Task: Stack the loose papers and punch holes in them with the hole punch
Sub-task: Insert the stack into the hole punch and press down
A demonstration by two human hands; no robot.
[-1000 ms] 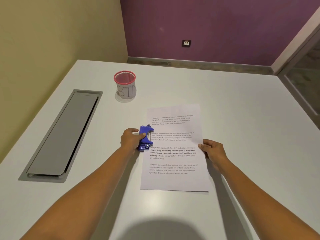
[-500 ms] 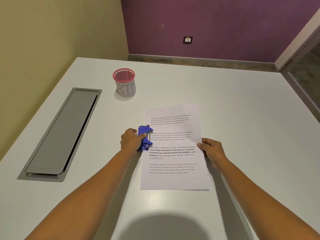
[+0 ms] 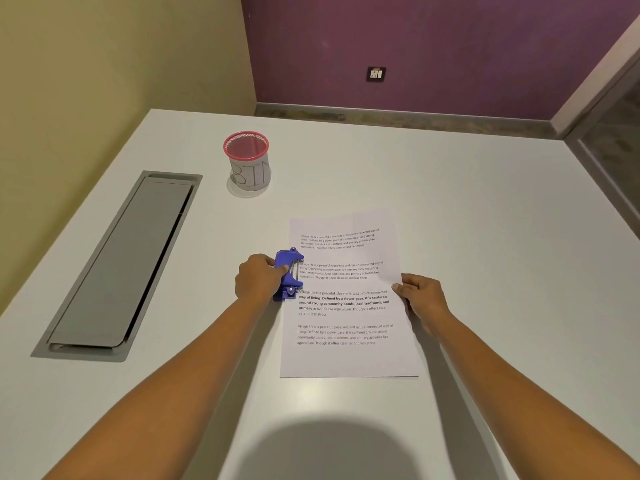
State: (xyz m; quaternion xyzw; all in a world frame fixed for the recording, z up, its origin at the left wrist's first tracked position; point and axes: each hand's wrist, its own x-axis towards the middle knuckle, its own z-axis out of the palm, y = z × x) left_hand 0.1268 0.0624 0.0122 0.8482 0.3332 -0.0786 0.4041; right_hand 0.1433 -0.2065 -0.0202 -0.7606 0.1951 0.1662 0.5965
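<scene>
Room: purple wall ahead, yellow wall to my left, and a white table (image 3: pixel 450 209) under my arms, bare enough that the sheets could lie flat.
Papers: the papers (image 3: pixel 349 320) lay squared in one pile in front of me, print facing up, long side running away from me, so the left margin was the edge to punch.
Hole punch: the blue hole punch (image 3: pixel 288 274) sat at the middle of that left edge, its mouth over the margin.
Left hand: my left hand (image 3: pixel 258 277) was wrapped around the punch, thumb on top of the lever, placed to press down; I judged the squeeze was the step in hand.
Right hand: my right hand (image 3: pixel 420 296) pinched the right edge of the pile, fingers closed on it, to keep the sheets from sliding or fanning.
Bin: a red-rimmed cup (image 3: pixel 247 161) marked BIN stood well apart, beyond the papers.
Risk: any slip of the pile would likely leave the holes out of line.
</scene>
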